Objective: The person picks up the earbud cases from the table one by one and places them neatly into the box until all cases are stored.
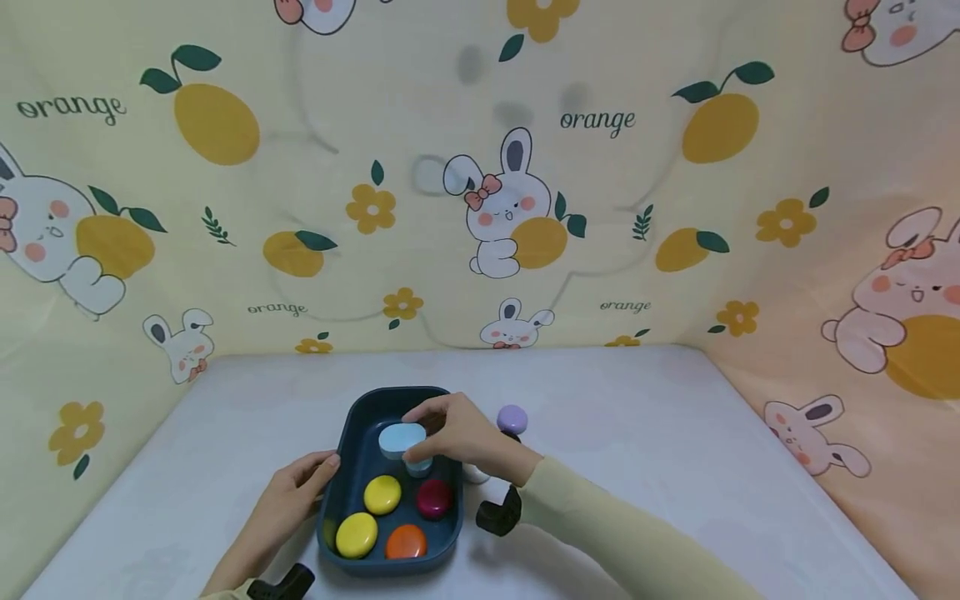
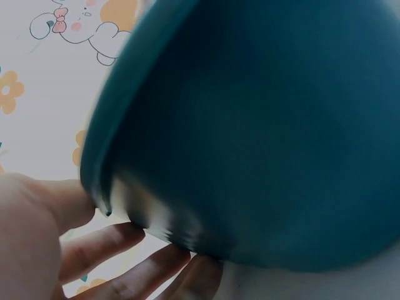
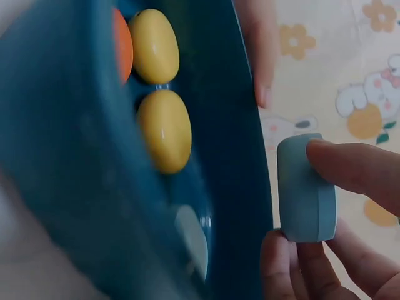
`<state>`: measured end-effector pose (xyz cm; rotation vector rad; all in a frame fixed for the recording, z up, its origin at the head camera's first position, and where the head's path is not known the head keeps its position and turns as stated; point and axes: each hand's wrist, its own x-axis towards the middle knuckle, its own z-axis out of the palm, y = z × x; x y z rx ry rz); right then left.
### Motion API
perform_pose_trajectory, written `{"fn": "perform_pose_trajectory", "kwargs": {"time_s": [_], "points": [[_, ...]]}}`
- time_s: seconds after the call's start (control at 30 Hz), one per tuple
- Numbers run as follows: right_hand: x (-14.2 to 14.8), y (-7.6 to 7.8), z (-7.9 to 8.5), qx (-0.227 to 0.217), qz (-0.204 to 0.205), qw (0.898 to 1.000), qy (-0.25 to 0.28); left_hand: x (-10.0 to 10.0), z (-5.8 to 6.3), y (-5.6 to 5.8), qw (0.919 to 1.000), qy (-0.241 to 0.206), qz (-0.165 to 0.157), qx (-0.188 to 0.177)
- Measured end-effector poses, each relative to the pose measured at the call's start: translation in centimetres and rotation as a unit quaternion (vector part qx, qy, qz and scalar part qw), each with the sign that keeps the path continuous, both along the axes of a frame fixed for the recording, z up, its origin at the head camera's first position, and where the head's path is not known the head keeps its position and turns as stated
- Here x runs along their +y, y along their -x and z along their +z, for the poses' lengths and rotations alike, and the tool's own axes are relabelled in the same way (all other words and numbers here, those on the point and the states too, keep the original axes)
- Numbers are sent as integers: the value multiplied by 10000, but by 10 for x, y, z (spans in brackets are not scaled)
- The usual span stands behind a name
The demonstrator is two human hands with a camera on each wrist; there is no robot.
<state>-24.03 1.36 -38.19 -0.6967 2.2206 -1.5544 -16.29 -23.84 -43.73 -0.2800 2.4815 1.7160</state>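
Pinching a light-blue disc (image 1: pixel 401 439), your right hand (image 1: pixel 461 432) hovers over the tray (image 1: pixel 401 569) at twelve o'clock. Five pieces (image 1: pixel 382 495) lie inside; a purple disc (image 1: pixel 512 418), two o'clock, and white piece (image 1: pixel 476 475), three, apparently remain. Your left hand (image 1: pixel 292 492) touches nine, fingers loose.

The tray (image 1: pixel 397 568) is resting on the desk (image 1: pixel 637 467), five discs (image 1: pixel 382 495) lying inside, two more discs (image 1: pixel 512 418) lying to its right, a backdrop (image 1: pixel 420 100) hanging behind.
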Motion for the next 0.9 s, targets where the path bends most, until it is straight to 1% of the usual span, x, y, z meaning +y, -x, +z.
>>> {"fn": "perform_pose_trajectory", "kwargs": {"time_s": [0.2,0.3,0.37,0.5,0.6,0.7,0.77,0.9], "points": [[-14,-4,8,21,390,9992,-121,1,1,1,10000,82,-48,24],[-22,-4,13,102,428,9986,-299,0,0,1,10000,46,-44,47],[-28,-4,16,120,326,9982,-490,-1,-1,1,10000,16,-38,58],[-37,-4,18,36,-33,9970,-776,0,-1,1,10000,0,-21,53],[-41,-5,18,-5,-309,9959,-849,1,-1,2,10000,13,1,58],[-44,-4,15,-46,-499,9950,-866,2,-1,1,10000,49,-22,65],[-44,-4,13,-52,-540,9949,-847,1,0,1,10000,63,-22,59],[-44,-1,11,-9,-357,9962,-795,1,0,0,10000,-15,-22,60]]}}
